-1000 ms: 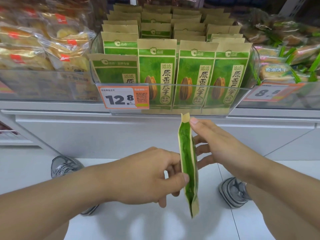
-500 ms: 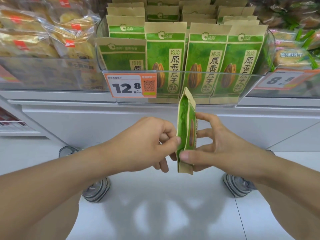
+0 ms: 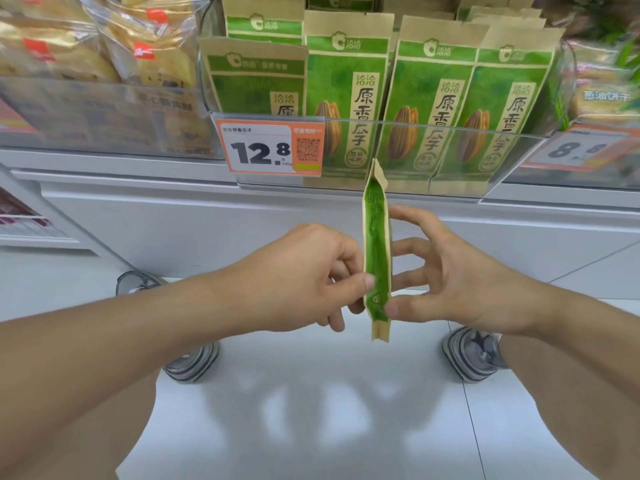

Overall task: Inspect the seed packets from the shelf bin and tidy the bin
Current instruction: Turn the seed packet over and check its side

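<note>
Shop: price tag (image 3: 270, 147) on shelf bin (image 3: 398, 157), stocked snack packets (image 3: 346, 91).

The held seed packet (image 3: 375, 251) is showing matt kraft paper with green print; the bin (image 3: 433, 157) is looking like clear glossy plastic; the floor (image 3: 329, 410) is gleaming smooth.

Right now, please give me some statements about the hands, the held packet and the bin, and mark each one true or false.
1. Both hands hold one seed packet edge-on to the camera. True.
2. The left hand is empty. False: its thumb and fingers pinch the packet.
3. The price tag on the bin reads 12.8. True.
4. The bin holds no packets. False: rows of green packets stand upright in it.
5. The right hand touches the packet with its thumb. True.
</note>
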The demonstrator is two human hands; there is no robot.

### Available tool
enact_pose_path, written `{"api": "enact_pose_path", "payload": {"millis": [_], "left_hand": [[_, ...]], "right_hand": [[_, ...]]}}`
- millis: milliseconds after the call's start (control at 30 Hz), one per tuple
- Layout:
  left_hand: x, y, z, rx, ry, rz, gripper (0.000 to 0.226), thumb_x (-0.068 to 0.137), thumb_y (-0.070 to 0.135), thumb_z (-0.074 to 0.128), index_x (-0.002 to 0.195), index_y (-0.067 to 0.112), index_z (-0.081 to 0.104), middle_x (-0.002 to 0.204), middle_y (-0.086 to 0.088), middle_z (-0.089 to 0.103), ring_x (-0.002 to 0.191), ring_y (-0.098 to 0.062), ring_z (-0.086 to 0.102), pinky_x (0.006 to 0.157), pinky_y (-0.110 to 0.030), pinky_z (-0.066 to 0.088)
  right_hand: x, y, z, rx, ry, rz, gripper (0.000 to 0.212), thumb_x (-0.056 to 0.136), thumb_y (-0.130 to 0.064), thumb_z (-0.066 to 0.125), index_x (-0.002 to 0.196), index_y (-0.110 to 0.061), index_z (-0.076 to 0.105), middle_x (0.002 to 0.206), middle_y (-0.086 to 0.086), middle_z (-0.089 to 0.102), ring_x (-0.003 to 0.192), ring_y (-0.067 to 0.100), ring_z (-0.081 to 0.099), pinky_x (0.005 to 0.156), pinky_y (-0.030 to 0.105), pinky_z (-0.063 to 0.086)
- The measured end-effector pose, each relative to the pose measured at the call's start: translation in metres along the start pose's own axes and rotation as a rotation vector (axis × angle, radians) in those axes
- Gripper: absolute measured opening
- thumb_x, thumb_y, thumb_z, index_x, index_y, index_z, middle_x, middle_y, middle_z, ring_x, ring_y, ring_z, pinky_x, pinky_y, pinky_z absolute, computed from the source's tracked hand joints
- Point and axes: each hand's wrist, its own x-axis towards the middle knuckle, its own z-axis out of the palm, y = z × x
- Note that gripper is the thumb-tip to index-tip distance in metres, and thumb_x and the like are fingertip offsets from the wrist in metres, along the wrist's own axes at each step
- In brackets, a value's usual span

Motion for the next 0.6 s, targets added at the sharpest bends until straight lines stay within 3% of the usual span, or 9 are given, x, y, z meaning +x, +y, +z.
{"api": "enact_pose_path", "payload": {"millis": [167,367,600], "left_hand": [[0.001,-0.005,0.004,-0.023,0.025,-0.014,0.019,0.099,0.027,0.061,0.085,0.014,0.063,0.08,0.002,0.077,0.07,-0.013,0.076,0.071,-0.045,0.063],[0.001,-0.009,0.003,-0.292,0.102,-0.095,0.022,0.094,0.031,0.067,0.101,0.012,0.06,0.086,-0.009,0.077,0.079,-0.021,0.077,0.073,-0.044,0.064],[-0.001,-0.005,0.001,-0.43,0.084,-0.102,0.036,0.083,0.025,0.073,0.11,0.006,0.058,0.09,-0.021,0.075,0.085,-0.03,0.076,0.077,-0.041,0.064]], "right_hand": [[0.001,0.001,0.004,-0.076,0.015,0.0,0.109,0.071,-0.006,0.091,0.146,-0.054,0.028,0.131,-0.001,0.057,0.103,0.025,0.074,0.087,0.054,0.061],[-0.006,-0.011,0.011,-0.204,0.107,0.008,0.124,0.05,-0.043,0.092,0.151,-0.046,0.021,0.122,-0.015,0.054,0.091,0.011,0.075,0.083,0.042,0.063],[-0.008,-0.01,0.006,-0.222,0.174,0.015,0.108,0.051,-0.045,0.087,0.142,-0.045,0.028,0.11,-0.009,0.056,0.071,0.012,0.074,0.067,0.028,0.059]]}}
